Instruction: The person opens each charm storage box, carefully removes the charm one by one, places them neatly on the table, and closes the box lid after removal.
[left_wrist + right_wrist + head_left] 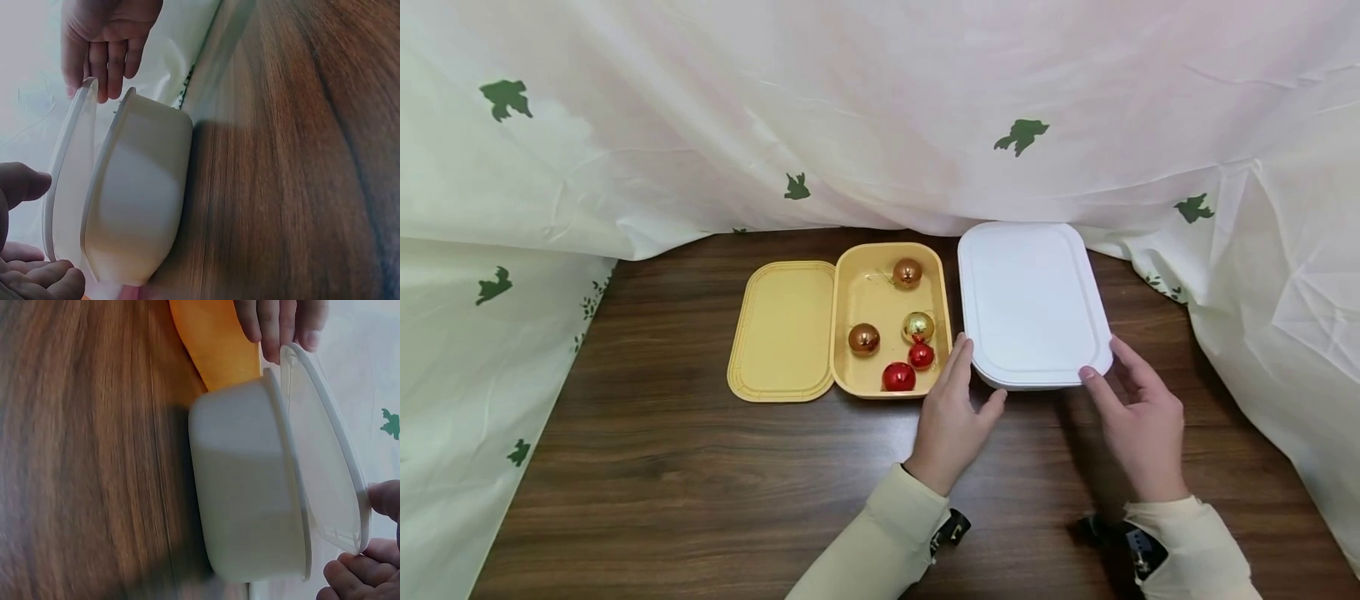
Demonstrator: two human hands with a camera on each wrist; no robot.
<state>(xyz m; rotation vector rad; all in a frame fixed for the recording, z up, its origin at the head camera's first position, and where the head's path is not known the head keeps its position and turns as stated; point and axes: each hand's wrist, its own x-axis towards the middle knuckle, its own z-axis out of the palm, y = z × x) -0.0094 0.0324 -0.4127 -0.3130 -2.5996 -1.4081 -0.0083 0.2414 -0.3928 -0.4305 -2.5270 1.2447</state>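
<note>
A white lid (1033, 300) hangs over a white box (244, 481), with a visible gap between the two rims at the near side. My right hand (1142, 417) pinches the lid's near right corner, thumb on top and fingers beneath. At the near left corner, my left hand (953, 423) holds the lid's edge between fingers and thumb. The box stands on the table, its inside hidden under the lid in the head view. Just left of my left hand sits an open yellow box (880, 317) with shiny red, gold and brown bauble ornaments.
Flat beside the yellow box's left side lies a yellow lid (786, 333). The dark wooden table (685, 483) extends toward me. A pale cloth (880, 108) with green bird shapes hangs around the back and sides.
</note>
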